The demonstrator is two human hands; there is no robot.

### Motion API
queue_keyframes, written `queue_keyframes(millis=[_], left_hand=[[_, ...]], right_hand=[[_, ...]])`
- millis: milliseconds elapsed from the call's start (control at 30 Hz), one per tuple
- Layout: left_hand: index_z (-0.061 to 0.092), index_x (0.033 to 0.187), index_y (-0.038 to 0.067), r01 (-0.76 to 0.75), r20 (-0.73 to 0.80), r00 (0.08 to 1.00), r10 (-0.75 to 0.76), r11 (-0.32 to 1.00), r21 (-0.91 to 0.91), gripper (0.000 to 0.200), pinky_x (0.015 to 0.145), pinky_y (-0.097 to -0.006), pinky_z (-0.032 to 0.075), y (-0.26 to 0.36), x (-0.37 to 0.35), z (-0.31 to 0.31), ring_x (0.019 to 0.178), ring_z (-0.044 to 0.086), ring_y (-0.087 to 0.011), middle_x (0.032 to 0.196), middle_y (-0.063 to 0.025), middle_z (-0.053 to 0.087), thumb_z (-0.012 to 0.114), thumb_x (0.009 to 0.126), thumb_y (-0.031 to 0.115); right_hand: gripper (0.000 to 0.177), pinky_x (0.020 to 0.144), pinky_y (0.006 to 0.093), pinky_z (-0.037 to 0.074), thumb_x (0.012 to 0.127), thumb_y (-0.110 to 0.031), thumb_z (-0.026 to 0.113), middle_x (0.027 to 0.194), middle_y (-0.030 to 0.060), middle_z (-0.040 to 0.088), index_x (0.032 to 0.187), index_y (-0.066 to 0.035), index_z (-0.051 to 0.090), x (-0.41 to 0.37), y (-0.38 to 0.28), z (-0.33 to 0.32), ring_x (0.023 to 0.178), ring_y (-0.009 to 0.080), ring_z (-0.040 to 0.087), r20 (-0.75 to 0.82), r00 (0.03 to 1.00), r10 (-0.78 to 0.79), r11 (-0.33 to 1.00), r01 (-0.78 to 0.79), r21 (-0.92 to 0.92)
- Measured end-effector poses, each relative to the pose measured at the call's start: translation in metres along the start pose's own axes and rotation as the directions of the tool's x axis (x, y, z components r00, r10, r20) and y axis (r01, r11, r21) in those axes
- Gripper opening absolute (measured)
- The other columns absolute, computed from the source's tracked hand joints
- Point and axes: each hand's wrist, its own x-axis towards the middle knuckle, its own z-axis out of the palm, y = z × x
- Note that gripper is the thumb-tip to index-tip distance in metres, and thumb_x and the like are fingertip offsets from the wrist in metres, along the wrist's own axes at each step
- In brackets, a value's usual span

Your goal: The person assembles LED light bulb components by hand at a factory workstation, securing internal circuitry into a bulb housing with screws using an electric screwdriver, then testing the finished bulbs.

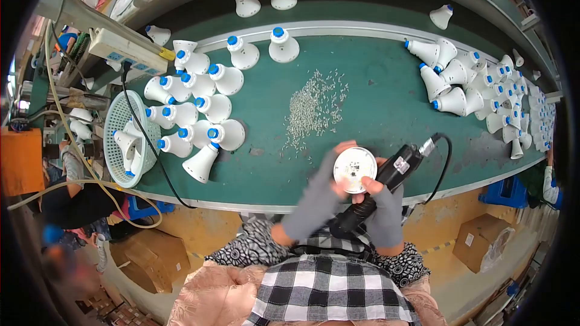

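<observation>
My left hand (pixel 337 162), in a grey fingerless sleeve, is closed around the rim of a white lamp housing (pixel 355 170). Its round open face is turned up and shows a small circuit board. My right hand (pixel 376 187) grips a black electric screwdriver (pixel 400 165) that lies slantwise across the palm, its corded end up to the right. Thumb and fingertips of that hand also touch the near edge of the housing. The tip of the screwdriver points down towards my lap and is hard to make out. Beyond both hands lies a loose pile of small screws (pixel 311 111).
White lamp housings with blue caps (pixel 229 134) stand grouped left on the green bench (pixel 374 90); many more (pixel 450 101) crowd the right. A pale green basket (pixel 145 160) holds several. Cords run from a power strip (pixel 124 51) and the screwdriver. Cardboard boxes (pixel 483 241) sit below.
</observation>
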Motion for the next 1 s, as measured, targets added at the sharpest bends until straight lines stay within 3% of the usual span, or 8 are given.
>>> queue_keyframes(millis=[33,133,267,333,433,533,633,1000], left_hand=[[0.046,0.135,0.001,-0.093,-0.074,0.992,0.098,0.993,0.069,0.063,0.095,-0.0332,0.048,-0.002,-0.009,0.010,0.111,0.059,-0.0199,0.122,-0.0105,0.059,0.058,0.092,0.046],[0.048,0.130,0.002,0.293,-0.013,0.952,-0.306,0.924,-0.246,0.063,0.090,-0.0318,0.049,0.008,-0.019,-0.004,0.110,0.057,-0.0177,0.121,-0.0094,0.058,0.070,0.080,0.033],[0.054,0.117,0.007,0.329,0.099,0.935,-0.340,0.729,-0.600,0.043,0.087,-0.0374,0.051,0.009,-0.019,-0.046,0.114,0.054,-0.0212,0.114,-0.0085,0.055,0.067,0.079,0.022],[0.053,0.117,0.007,0.358,0.128,0.926,-0.355,0.719,-0.596,0.043,0.088,-0.0379,0.051,0.009,-0.025,-0.058,0.116,0.052,-0.0214,0.115,-0.0087,0.053,0.067,0.079,0.020],[0.055,0.115,0.006,0.405,0.117,0.907,-0.405,0.762,-0.505,0.041,0.088,-0.0325,0.050,0.006,-0.034,-0.059,0.107,0.056,-0.0169,0.110,-0.0063,0.057,0.069,0.077,0.014],[0.058,0.113,0.005,0.422,0.014,0.903,-0.430,0.879,-0.225,0.041,0.082,-0.0252,0.048,0.011,-0.040,-0.053,0.093,0.058,-0.0103,0.103,-0.0027,0.061,0.073,0.075,0.014],[0.058,0.114,0.005,0.404,0.006,0.914,-0.407,0.905,-0.131,0.041,0.081,-0.0247,0.048,0.016,-0.043,-0.053,0.093,0.057,-0.0094,0.103,-0.0027,0.060,0.074,0.077,0.016],[0.057,0.115,0.005,0.361,0.031,0.932,-0.360,0.926,-0.113,0.042,0.080,-0.0234,0.047,0.006,-0.046,-0.057,0.092,0.057,-0.0080,0.103,-0.0019,0.060,0.074,0.080,0.018]], right_hand=[[0.043,0.057,0.0276,0.050,0.079,-0.008,0.070,0.085,0.0075,0.061,0.115,-0.001,0.049,-0.002,0.003,0.001,0.061,0.0138,0.059,0.029,1.000,-0.009,1.000,0.009,-0.011],[0.041,0.059,0.0273,0.049,0.078,-0.003,0.068,0.076,0.0076,0.059,0.114,-0.001,0.048,-0.008,0.000,-0.001,0.060,0.0150,0.059,0.170,0.985,0.036,0.999,-0.030,-0.040],[0.022,0.060,0.0290,0.044,0.085,-0.007,0.055,0.071,0.0034,0.050,0.105,-0.007,0.045,0.007,-0.036,0.002,0.058,0.0143,0.050,0.091,0.857,-0.506,0.857,0.489,0.162],[0.020,0.065,0.0305,0.042,0.087,-0.010,0.053,0.073,0.0009,0.043,0.105,-0.009,0.044,0.026,-0.042,0.006,0.063,0.0142,0.046,0.012,0.723,-0.691,0.701,0.665,0.259],[0.019,0.066,0.0350,0.041,0.088,-0.010,0.054,0.074,0.0032,0.046,0.105,-0.008,0.045,0.050,-0.033,0.027,0.066,0.0156,0.047,-0.035,0.679,-0.733,0.659,0.722,0.213],[0.019,0.066,0.0353,0.043,0.086,-0.009,0.054,0.074,0.0044,0.047,0.102,-0.007,0.045,0.063,-0.020,0.043,0.064,0.0165,0.048,-0.062,0.677,-0.734,0.661,0.731,0.168],[0.019,0.067,0.0341,0.042,0.085,-0.010,0.056,0.073,0.0032,0.046,0.101,-0.007,0.046,0.069,-0.011,0.052,0.064,0.0157,0.047,-0.059,0.703,-0.709,0.690,0.708,0.150],[0.020,0.068,0.0345,0.045,0.084,-0.011,0.056,0.071,0.0051,0.046,0.100,-0.005,0.045,0.079,0.008,0.063,0.064,0.0163,0.050,-0.030,0.745,-0.667,0.735,0.664,0.138]])
